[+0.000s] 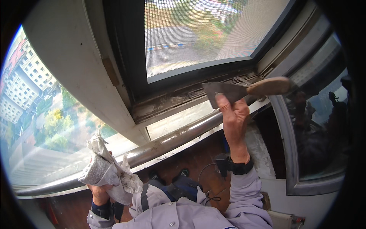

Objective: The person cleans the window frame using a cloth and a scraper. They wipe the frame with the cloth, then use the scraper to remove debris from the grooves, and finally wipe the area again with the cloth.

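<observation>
My right hand [235, 114] grips a putty knife by its broad metal blade [223, 91], the thumb flat on the metal. Its wooden handle [270, 86] points to the right, near the corner of the window frame. Behind the blade runs the dirty lower track [171, 101] of the window, with grime in its grooves. At the lower left, my left hand [100, 191] holds a bunched, soiled cloth [107, 171] above the metal rail; the cloth hides most of its fingers.
A round metal rail [177, 138] crosses in front of the sill. The dark-framed insect screen [186, 37] stands behind the track. To the right is an open glass sash [317, 137]. A cable [203, 171] hangs near my right wrist.
</observation>
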`<state>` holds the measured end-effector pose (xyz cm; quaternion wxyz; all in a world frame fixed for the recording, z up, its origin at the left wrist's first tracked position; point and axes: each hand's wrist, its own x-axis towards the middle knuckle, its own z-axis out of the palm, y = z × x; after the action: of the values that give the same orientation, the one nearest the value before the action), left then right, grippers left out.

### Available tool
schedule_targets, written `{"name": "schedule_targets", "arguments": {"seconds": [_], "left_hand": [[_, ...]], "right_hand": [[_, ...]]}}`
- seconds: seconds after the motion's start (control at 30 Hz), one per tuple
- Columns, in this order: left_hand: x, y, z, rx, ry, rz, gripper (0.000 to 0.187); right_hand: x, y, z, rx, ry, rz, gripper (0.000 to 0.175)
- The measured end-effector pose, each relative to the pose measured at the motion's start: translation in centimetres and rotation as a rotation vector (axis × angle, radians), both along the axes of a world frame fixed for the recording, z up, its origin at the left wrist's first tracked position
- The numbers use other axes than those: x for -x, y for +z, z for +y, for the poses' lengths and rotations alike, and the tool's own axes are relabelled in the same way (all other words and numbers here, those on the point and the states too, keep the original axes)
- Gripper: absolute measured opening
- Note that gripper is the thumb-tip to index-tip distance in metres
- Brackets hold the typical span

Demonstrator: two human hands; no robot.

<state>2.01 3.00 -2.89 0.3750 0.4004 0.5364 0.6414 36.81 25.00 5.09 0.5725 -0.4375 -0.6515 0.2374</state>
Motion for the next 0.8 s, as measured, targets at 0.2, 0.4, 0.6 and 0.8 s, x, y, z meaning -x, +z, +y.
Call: {"name": "schedule_targets", "arguments": {"seconds": [0.2, 0.4, 0.6, 0.8], "left_hand": [[0.5, -1.4, -0.4, 0.009, 0.001, -0.116, 0.097], [0.3, -0.7, -0.4, -0.036, -0.011, -0.014, 0.100], [-1.3, 0.5, -0.1, -0.063, 0.101, 0.047, 0.096], [-1.8, 0.9, 0.0, -0.100, 0.179, 0.105, 0.082]], "right_hand": [[-0.8, 1.3, 1.1, -0.106, 0.086, -0.346, 0.020], [0.1, 2.0, 1.9, 0.138, 0.297, 0.064, 0.021], [0.0, 1.2, 3.3, -0.149, 0.375, -0.203, 0.024], [0.0, 1.8, 6.5, -0.326, 0.650, -0.389, 0.020]]}}
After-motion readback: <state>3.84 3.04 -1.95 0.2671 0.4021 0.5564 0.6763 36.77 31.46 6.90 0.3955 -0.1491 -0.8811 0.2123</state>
